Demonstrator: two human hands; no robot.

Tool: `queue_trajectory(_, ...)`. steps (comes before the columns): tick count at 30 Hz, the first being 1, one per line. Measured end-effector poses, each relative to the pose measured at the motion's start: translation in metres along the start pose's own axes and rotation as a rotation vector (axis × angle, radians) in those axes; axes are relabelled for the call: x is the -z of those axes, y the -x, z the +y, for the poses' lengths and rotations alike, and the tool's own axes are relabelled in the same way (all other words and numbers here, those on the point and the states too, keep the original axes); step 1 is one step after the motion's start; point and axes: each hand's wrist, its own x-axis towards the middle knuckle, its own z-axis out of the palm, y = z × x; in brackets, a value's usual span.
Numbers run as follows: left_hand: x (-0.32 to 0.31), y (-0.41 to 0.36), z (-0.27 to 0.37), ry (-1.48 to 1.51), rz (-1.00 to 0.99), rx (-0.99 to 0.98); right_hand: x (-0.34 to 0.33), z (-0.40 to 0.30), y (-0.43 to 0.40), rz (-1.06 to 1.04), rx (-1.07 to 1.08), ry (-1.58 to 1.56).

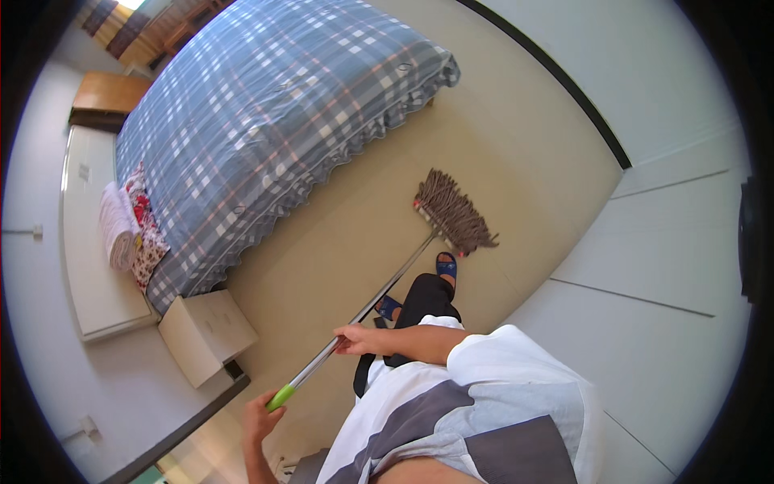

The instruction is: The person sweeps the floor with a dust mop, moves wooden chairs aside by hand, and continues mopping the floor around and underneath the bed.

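Observation:
A mop with a metal pole (396,277) lies slantwise across the view. Its brown strand head (458,212) rests on the beige floor, beyond my feet in blue slippers. My right hand (355,339) is closed around the middle part of the pole. At the pole's upper end, my left hand (263,416) grips the green handle (280,397), lower left in the view. The mop head is between the bed and the white panels on the right.
A bed with a blue plaid cover (272,121) fills the upper left, its ruffled edge hanging down. A white nightstand (211,333) stands at its near corner. A rolled pink towel (118,227) and floral pillow (145,236) lie by the headboard. White panels (641,260) line the right.

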Motion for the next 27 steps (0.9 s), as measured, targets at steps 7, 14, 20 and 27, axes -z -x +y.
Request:
queue_trajectory(7, 0.013, 0.05, -0.027, -0.059, 0.097, 0.198, -0.015, 0.014, -0.028, -0.017, -0.214, -0.173)
queue_trajectory(14, -0.074, 0.05, -0.028, 0.275, 0.238, 0.213, 0.02, -0.017, -0.031, 0.146, -0.248, -0.068)
queue_trajectory(20, -0.101, -0.077, 0.063, 0.412, 0.156, 0.188, 0.083, -0.134, -0.028, 0.531, 0.199, -0.133)
queue_trajectory(27, -0.076, -0.211, 0.233, 0.412, 0.15, -0.008, 0.125, -0.31, 0.026, 0.486, 0.631, -0.515)
